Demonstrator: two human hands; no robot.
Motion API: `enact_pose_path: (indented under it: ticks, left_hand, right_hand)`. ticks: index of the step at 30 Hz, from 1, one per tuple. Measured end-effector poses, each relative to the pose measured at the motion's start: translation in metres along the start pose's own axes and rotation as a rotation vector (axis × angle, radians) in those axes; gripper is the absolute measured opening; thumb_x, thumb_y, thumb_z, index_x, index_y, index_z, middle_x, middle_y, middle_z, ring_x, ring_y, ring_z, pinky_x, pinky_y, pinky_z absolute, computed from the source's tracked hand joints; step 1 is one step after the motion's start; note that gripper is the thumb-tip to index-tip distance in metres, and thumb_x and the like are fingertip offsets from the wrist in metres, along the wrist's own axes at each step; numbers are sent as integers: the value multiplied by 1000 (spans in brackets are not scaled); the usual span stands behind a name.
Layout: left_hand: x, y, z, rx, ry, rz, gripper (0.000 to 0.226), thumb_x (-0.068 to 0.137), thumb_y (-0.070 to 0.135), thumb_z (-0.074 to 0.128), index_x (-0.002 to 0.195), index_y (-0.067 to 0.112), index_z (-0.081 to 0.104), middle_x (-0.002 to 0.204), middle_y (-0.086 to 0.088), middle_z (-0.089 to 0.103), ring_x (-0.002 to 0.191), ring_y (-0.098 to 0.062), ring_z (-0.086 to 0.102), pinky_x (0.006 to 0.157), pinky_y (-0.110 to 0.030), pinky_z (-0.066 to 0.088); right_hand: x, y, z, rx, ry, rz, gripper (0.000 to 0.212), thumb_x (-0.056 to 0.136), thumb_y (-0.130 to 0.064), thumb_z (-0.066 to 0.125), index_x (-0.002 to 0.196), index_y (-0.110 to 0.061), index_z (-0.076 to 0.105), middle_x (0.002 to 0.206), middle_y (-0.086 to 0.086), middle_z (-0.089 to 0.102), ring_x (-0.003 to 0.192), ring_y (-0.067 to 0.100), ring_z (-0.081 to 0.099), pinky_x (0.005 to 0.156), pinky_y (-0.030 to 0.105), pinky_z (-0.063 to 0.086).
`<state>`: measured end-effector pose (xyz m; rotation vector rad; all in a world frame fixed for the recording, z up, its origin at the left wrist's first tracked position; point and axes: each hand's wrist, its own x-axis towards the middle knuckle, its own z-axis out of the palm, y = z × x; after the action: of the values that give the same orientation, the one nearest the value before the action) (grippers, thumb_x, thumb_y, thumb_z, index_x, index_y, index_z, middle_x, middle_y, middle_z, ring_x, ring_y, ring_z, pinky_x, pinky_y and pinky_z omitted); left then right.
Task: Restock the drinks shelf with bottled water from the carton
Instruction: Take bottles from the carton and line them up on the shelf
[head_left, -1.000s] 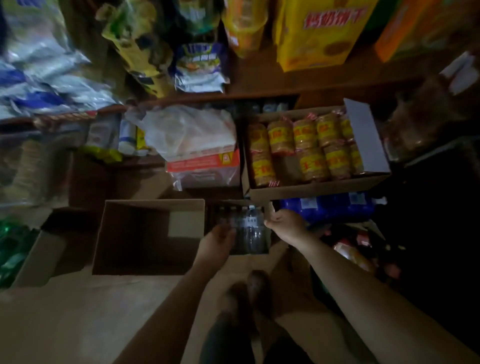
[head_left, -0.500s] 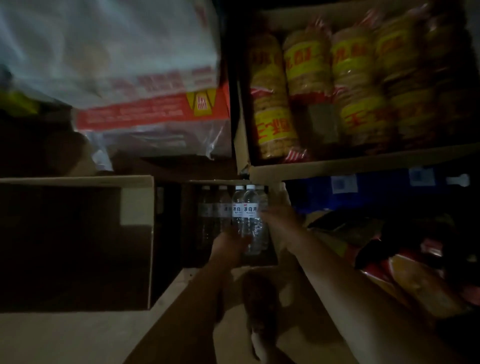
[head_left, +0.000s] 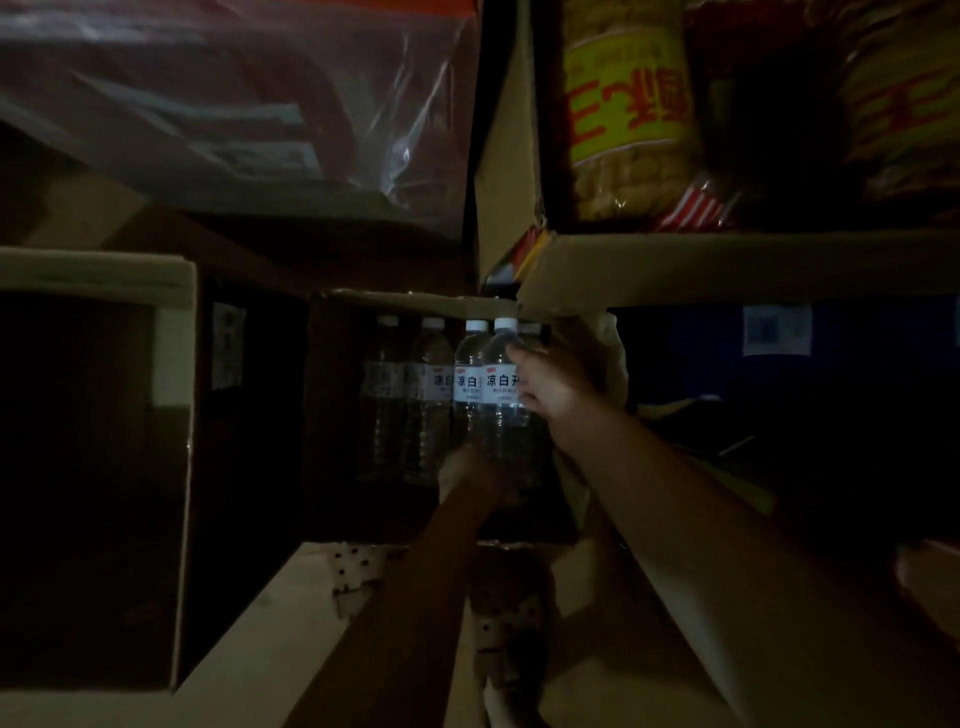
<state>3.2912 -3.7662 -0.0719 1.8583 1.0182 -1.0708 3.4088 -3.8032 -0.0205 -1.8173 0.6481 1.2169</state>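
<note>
Dim storeroom shelving | carton (head_left: 415, 306): bottles upright | right hand (head_left: 550, 384) grips rightmost front bottle (head_left: 501, 395) from its right | left hand (head_left: 467, 475) at bottle bases, grip indiscernible

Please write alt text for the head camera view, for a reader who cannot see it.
Dim shop shelf: a person's right hand grips a clear water bottle among others standing in an open carton, while the left hand holds near its base. Above sits a box of yellow-labelled biscuit packs.
</note>
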Motion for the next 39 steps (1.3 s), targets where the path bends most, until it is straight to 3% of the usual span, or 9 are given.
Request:
enact_pose_path:
  ticks: [6,11,15,19,21,28,32,35,39]
  left_hand:
    - [-46,-3,-32,-621,-175,-187,59,72,19,81,121,1,56,113,-12,65,99,-27,65,81,-33,55]
    - [-124,-4,-67,-643,-206,-89,58,66,31,84,113,7,60,113,-12,65,104,-29,64,82,-35,54]
    - [-203,0,-93,-550,-164,74,46,71,27,81,112,22,61,105,-2,69,91,-16,66,76,-28,54]
    - [-275,20,-113,-432,-100,222,53,66,34,83,113,36,59,98,6,71,79,-8,70,60,-17,54]
    - [-308,38,-123,-314,-55,295,59,60,47,81,112,39,55,98,10,69,83,-9,69,71,-27,58]
    - [-437,127,-181,-174,-37,609,65,65,43,82,119,21,52,112,6,62,105,-17,61,82,-24,47]
    - [-514,178,-211,-168,-183,782,23,78,38,76,91,34,57,96,8,65,85,-3,65,78,-23,53]
    - [-559,206,-218,-188,-249,880,54,59,56,83,103,34,61,101,6,71,93,-12,69,88,-41,55]
    - [-619,239,-208,-157,-275,1020,38,59,42,86,91,33,67,97,-2,72,97,-29,68,89,-51,52]
  right_hand:
    - [-43,-13,-16,-14,-63,-16,25,95,-36,54,109,-16,62,97,1,66,82,12,61,62,26,43]
    - [-116,-32,-33,156,-53,53,27,87,-30,67,107,-13,63,99,2,66,78,11,60,55,25,41]
    - [-183,-49,-57,205,-118,59,30,84,-32,71,104,-14,59,90,0,64,70,11,60,46,22,43]
    - [-243,-61,-84,207,-163,-35,51,72,-37,80,114,-16,62,109,9,69,93,24,67,73,37,56]
    - [-277,-71,-102,232,-153,-95,62,64,-40,84,117,-19,61,108,6,71,98,25,68,86,45,55]
    - [-417,-129,-179,394,10,-360,55,78,-27,77,127,-11,56,102,7,68,85,23,68,53,27,54]
    - [-517,-158,-226,386,153,-524,47,72,-30,81,113,-14,66,97,5,73,86,23,71,68,38,57]
    - [-585,-162,-259,412,275,-612,39,72,-24,82,106,-13,67,98,3,73,84,18,71,69,33,56]
    - [-662,-149,-296,470,363,-726,27,78,-17,77,101,-21,64,96,-2,71,83,11,69,61,24,53]
